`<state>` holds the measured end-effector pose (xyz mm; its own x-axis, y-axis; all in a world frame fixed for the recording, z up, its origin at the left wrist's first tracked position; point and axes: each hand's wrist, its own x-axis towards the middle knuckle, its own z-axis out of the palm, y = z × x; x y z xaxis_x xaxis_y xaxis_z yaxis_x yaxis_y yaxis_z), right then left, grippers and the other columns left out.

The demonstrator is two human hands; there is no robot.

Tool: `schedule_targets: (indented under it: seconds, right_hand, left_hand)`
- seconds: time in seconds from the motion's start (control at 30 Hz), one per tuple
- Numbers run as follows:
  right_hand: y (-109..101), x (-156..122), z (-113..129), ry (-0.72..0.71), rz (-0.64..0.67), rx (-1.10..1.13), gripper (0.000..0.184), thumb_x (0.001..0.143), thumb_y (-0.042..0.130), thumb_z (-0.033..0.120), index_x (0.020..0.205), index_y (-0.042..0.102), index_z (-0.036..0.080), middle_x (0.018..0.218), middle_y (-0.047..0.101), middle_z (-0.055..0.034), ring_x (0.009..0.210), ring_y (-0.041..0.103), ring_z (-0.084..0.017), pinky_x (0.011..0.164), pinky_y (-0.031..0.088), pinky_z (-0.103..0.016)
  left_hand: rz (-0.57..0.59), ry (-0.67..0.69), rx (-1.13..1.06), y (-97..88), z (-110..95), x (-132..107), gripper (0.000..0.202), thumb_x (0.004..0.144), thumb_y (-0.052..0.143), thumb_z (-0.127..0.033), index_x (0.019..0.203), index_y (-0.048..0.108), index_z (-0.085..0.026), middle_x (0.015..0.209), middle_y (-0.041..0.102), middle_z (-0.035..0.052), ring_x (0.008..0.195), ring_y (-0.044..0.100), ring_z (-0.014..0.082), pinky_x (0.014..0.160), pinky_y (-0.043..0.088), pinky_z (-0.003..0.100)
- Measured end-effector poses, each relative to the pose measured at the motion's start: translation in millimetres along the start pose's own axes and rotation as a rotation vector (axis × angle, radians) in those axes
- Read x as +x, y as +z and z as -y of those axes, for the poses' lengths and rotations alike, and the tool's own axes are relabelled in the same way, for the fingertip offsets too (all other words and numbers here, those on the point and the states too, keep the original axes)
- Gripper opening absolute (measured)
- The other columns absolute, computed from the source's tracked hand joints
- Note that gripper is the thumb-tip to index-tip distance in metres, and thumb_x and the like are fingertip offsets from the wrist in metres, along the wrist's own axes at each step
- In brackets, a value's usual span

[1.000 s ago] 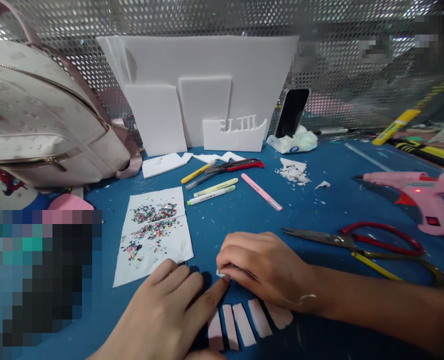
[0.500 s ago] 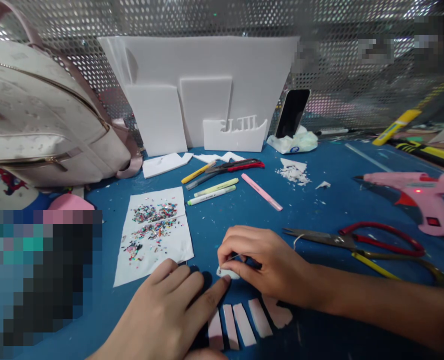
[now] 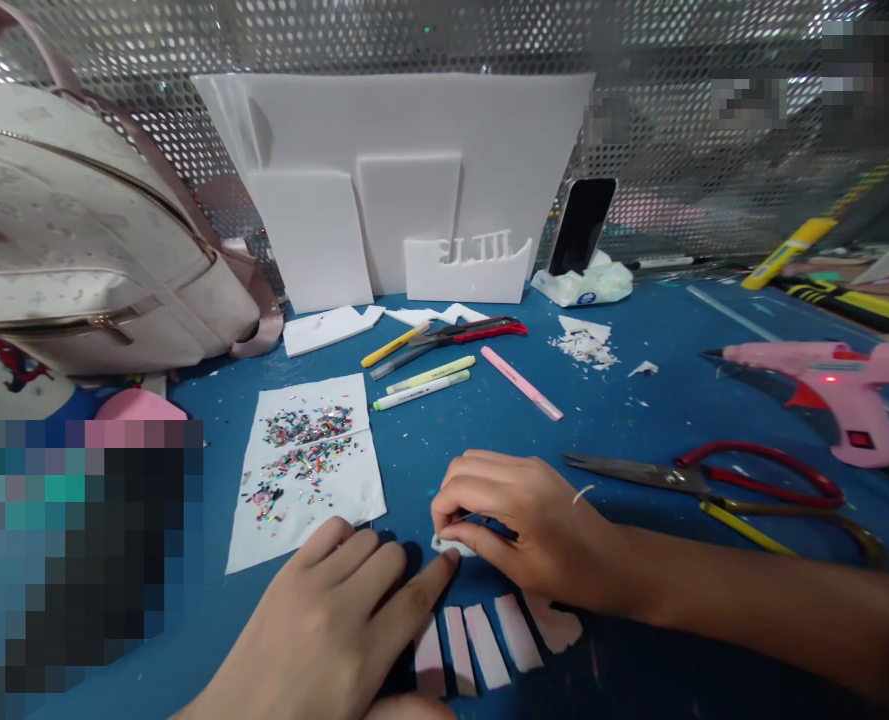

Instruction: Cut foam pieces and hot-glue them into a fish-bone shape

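My right hand (image 3: 515, 520) is closed in a pinch around a thin, dark metal tool (image 3: 470, 517), mostly hidden by the fingers. The tool's tip end is at a small white piece (image 3: 453, 547) on the blue table, where a tiny dark speck shows. My left hand (image 3: 346, 600) rests palm down on the table; its index finger stretches out and presses on the piece's near edge. Below the hands lie several pale pink strips (image 3: 487, 646) and a rounded pink piece (image 3: 553, 622). Left of the piece, a white paper (image 3: 249, 535) carries scattered, multicoloured shiny bits (image 3: 313, 425).
Red-handled scissors (image 3: 639, 470) and a pink glue gun (image 3: 804, 360) with a lit red light lie right. Several markers (image 3: 429, 375), a cutter (image 3: 459, 335) and white scraps (image 3: 586, 345) lie beyond. White foam boards (image 3: 309, 240), a phone (image 3: 583, 225) and a backpack (image 3: 91, 220) stand behind.
My right hand has shifted very slightly left and down, bringing the thin tool lower over the white piece. My left hand keeps its place.
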<state>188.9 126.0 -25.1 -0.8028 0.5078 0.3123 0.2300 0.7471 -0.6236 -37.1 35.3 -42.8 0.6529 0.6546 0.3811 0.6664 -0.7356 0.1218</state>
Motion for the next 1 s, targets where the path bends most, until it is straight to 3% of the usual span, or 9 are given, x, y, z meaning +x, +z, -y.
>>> schedule_targets:
  seconds: [0.4,0.6,0.67,0.77,0.87,1.0]
  right_hand:
    - [-0.3,4.7,-1.5,-0.026,-0.011,0.003,0.012,0.097,0.059,0.016,0.087,0.064,0.019,0.085,0.066,0.0005,0.080,0.053,-0.014,0.075,0.039,-0.030]
    - [-3.6,6.2,-1.2,0.031,-0.117,0.088,0.011,0.097,0.061,0.018,0.087,0.064,0.018,0.085,0.067,0.0001,0.080,0.054,-0.014,0.075,0.042,-0.029]
    - [-5.2,6.7,-1.3,0.078,-0.138,0.130,0.009,0.095,0.064,0.017,0.087,0.065,0.018,0.085,0.067,0.0005,0.076,0.055,-0.012,0.070,0.043,-0.026]
    - [-6.4,7.1,-1.4,0.125,-0.141,0.176,0.008,0.094,0.066,0.016,0.086,0.066,0.018,0.085,0.066,0.0009,0.070,0.055,-0.010,0.061,0.043,-0.022]
    - [-5.5,6.4,-1.8,0.126,-0.120,0.179,0.008,0.092,0.067,0.015,0.085,0.066,0.018,0.084,0.065,0.0018,0.071,0.055,-0.010,0.063,0.043,-0.022]
    - [-2.1,3.8,-3.9,0.091,-0.075,0.118,0.009,0.092,0.067,0.014,0.085,0.066,0.019,0.082,0.065,0.0024,0.075,0.055,-0.012,0.070,0.043,-0.025]
  left_hand:
    - [0.015,-0.014,-0.022,-1.6,-1.0,0.3,0.072,0.101,0.018,-0.067,0.137,0.056,-0.017,0.081,0.060,0.0029,0.068,0.053,0.0205,0.069,0.035,0.037]
    - [0.009,-0.004,-0.065,-2.4,0.1,0.2,0.072,0.101,0.020,-0.067,0.137,0.056,-0.016,0.077,0.058,0.0029,0.066,0.050,0.0206,0.066,0.034,0.035]
    - [-0.013,-0.025,-0.137,-5.2,1.1,1.5,0.064,0.103,0.025,-0.064,0.136,0.056,-0.018,0.078,0.058,0.0030,0.067,0.052,0.0204,0.065,0.035,0.034]
    - [-0.038,-0.119,-0.290,-12.1,2.4,4.1,0.037,0.106,0.039,-0.047,0.125,0.060,-0.023,0.083,0.062,0.0026,0.072,0.055,0.0193,0.066,0.037,0.033]
    - [-0.030,-0.228,-0.387,-16.8,2.7,5.3,0.017,0.105,0.048,-0.031,0.113,0.062,-0.026,0.090,0.064,0.0010,0.080,0.058,0.0176,0.071,0.040,0.031]
    - [-0.054,-0.286,-0.392,-15.4,2.2,4.5,0.011,0.103,0.054,-0.024,0.109,0.063,-0.026,0.097,0.066,-0.0002,0.089,0.061,0.0162,0.079,0.042,0.031]
